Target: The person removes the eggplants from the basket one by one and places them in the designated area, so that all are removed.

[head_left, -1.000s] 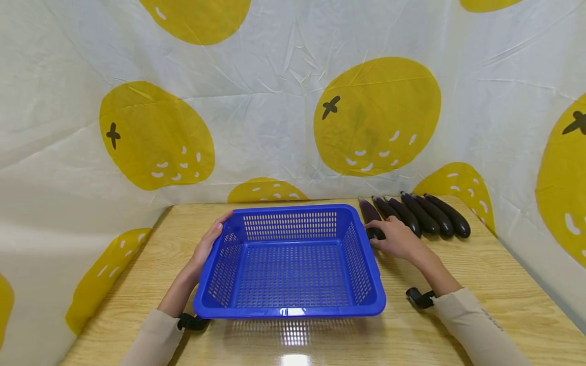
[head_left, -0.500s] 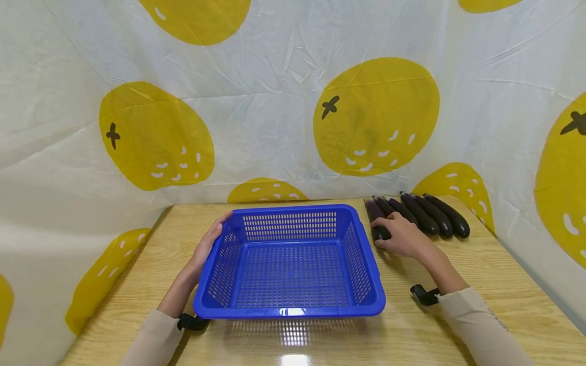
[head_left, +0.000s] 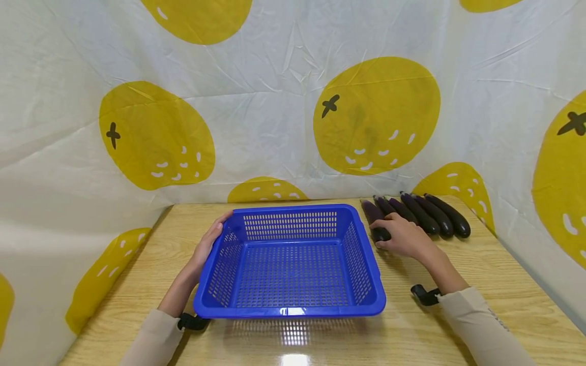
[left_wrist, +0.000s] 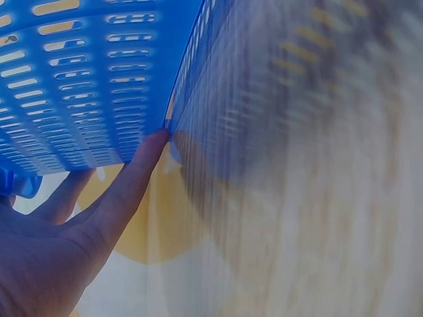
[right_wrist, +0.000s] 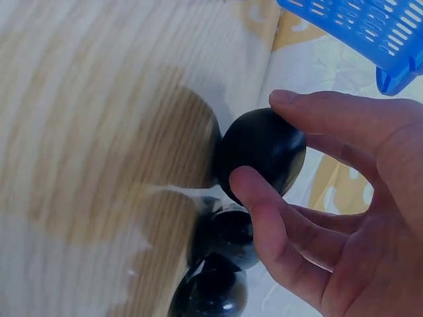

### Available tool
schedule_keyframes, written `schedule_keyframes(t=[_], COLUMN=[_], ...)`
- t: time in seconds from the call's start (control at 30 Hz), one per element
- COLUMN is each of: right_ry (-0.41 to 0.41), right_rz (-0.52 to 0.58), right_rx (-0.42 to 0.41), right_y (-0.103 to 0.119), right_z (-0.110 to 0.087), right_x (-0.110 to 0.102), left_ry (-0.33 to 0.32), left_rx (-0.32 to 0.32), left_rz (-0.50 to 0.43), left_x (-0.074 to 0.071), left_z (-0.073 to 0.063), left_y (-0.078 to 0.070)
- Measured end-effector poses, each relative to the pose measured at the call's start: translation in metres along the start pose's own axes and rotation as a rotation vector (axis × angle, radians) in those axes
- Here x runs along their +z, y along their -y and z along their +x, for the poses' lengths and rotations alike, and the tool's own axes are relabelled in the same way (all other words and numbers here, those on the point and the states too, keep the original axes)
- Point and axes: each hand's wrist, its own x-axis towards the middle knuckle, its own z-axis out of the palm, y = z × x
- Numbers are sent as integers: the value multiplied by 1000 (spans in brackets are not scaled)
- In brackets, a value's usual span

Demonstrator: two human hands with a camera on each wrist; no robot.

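A blue plastic basket (head_left: 293,274) with slotted walls stands on the table, with nothing inside it. My left hand (head_left: 208,246) rests against its left side, near the far corner. In the left wrist view, extended fingers (left_wrist: 125,191) touch the outside of the basket wall. Just right of the basket, my right hand (head_left: 403,236) pinches the rounded near end of a dark purple eggplant (right_wrist: 261,152) between thumb and fingers. That eggplant lies leftmost in a row; several more eggplants (head_left: 423,216) lie side by side to its right.
The wooden table (head_left: 462,274) reaches back to a white curtain (head_left: 265,132) printed with large yellow fruit. The basket's right wall is close to the held eggplant. A black wrist strap mount (head_left: 426,295) sits on the right forearm.
My right hand has shifted slightly right with the near end of the leftmost eggplant, away from the basket, then stayed nearly still. The left hand and basket have not moved.
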Motion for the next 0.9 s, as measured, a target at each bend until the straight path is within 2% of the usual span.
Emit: schedule_keyframes(t=[0.27,0.53,0.9], right_ry=[-25,9,31], right_rz=[32,15,-12], right_rx=[-15,30,38], right_y=[-3,3,6], right_z=[6,3,0], right_x=[4,1,-2], left_ry=[1,2,6], left_rx=[10,5,13], left_rz=[8,-6,-14], left_x=[1,0,0], left_z=[0,0,0], left_y=[-1,0,1])
